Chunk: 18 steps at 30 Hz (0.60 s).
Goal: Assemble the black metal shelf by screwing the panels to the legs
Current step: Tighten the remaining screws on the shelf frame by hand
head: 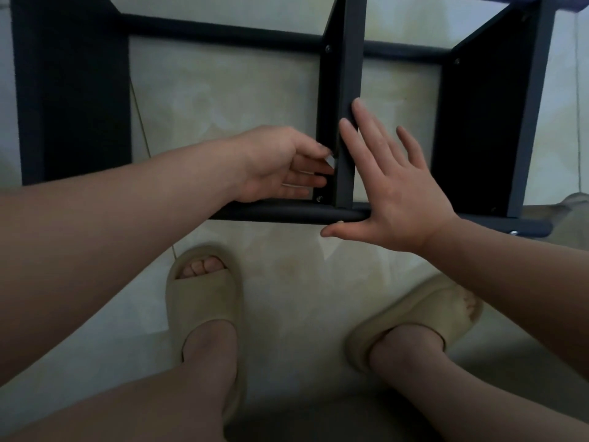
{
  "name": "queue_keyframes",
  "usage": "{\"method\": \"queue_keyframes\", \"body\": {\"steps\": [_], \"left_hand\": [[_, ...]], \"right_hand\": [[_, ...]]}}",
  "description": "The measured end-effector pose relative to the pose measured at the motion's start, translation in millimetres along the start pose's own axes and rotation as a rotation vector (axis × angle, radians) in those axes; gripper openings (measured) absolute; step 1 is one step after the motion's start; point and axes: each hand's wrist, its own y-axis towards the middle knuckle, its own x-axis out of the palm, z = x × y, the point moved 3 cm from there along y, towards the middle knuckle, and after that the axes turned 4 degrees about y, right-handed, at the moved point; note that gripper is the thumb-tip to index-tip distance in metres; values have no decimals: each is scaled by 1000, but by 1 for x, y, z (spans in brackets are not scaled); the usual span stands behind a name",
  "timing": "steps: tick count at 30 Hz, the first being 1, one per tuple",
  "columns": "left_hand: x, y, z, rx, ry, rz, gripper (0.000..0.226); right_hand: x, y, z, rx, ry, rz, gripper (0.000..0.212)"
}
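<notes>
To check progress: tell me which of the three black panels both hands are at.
The middle panel: the right hand lies flat on it, the left hand pinches a small pale piece beside it. The outer two are untouched.

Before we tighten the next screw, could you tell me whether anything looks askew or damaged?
Nothing on the shelf stands out; the middle panel, braced by the right hand, looks straight. Only the right slipper has a discoloured toe.
</notes>
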Motion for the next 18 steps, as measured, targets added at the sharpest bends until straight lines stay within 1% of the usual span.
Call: {"method": "queue_keyframes", "body": {"steps": [4,6,8,12,15,18], "left_hand": [[0,2,0,18,20,9,7],[1,4,0,34,48,20,11],[2,6,0,60,110,49,13],[2,5,1,118,192,124,8],[1,5,1,131,176,140,7],[1,5,3,117,137,117,6]], "right_hand": [[0,0,-1,3,12,2,125],[0,0,-1,3,17,1,125],[0,0,-1,0,21,2,125],[0,1,0,-6,18,3,125],[1,1,1,-11,22,6,124],[1,1,1,-16,25,13,124]]}}
